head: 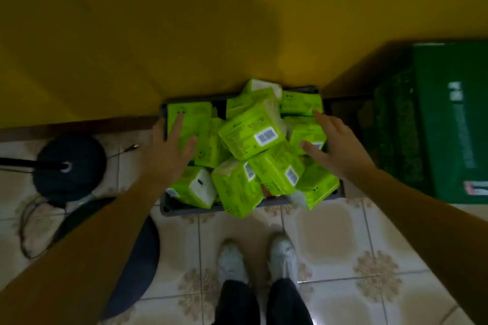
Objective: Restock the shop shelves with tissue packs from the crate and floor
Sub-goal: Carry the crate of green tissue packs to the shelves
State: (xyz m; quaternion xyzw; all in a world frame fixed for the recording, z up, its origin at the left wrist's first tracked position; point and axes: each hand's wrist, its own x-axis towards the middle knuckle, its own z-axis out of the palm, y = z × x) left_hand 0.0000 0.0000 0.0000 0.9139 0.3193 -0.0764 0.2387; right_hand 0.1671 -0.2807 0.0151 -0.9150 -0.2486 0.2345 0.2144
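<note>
A dark grey crate stands on the tiled floor against a yellow wall, heaped with several bright green tissue packs. The topmost pack lies tilted with a barcode label facing up. My left hand hovers over the left side of the heap, fingers straight and spread above a flat pack. My right hand reaches over the right side with spread fingers above another pack. Neither hand holds anything. One pack leans over the crate's front rim.
A dark green carton stands to the right of the crate. On the left are a round black stand base with a pole and cables, and a dark cushion. My white shoes stand on the patterned tiles in front.
</note>
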